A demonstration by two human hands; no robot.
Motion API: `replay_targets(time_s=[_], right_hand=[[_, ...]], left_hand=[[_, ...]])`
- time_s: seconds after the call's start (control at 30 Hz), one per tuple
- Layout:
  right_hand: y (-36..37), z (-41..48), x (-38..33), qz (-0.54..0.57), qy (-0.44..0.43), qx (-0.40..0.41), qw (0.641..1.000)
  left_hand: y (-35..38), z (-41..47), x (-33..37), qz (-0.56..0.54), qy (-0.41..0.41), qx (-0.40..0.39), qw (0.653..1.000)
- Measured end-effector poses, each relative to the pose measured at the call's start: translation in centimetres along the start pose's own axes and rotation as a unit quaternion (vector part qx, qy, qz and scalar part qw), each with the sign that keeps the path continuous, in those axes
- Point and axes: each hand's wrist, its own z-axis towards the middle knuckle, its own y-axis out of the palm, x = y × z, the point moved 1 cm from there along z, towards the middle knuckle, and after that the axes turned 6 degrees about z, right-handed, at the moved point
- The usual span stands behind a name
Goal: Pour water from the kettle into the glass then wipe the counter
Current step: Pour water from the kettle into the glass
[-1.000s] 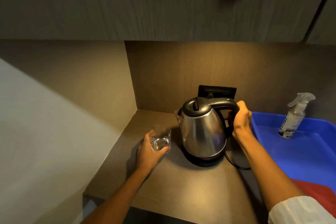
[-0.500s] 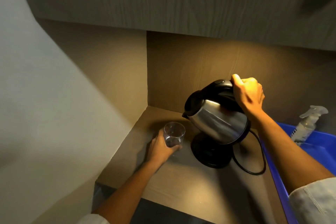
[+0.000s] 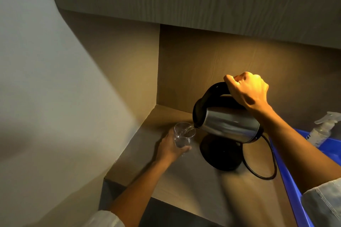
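R hand [image 3: 248,91] gripped kettle [image 3: 228,125] handle, kettle tipped above its base [image 3: 220,155], spout at glass [image 3: 183,134] rim, water running in. L hand [image 3: 170,146] clasped glass on worktop [image 3: 193,186].

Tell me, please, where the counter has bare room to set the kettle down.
Bare counter lies in front of the black base, towards the near edge, between the left forearm and the blue tray. It is crowded around the glass and cord.
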Motion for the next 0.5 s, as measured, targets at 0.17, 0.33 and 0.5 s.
replay_targets(time_s=[0.17, 0.33, 0.5], right_hand=[[0.0, 0.3, -1.5, -0.018, -0.027, -0.003, 0.999], [0.0, 0.4, -2.5, -0.04, -0.066, -0.006, 0.997], [0.4, 0.5, -3.1, -0.052, -0.093, -0.014, 0.994]], left_hand=[[-0.1, 0.1, 0.1, 0.015, 0.0, -0.009, 1.0], [-0.1, 0.0, 0.1, 0.015, -0.001, 0.007, 1.0], [-0.2, 0.0, 0.0, 0.016, 0.004, 0.021, 1.0]])
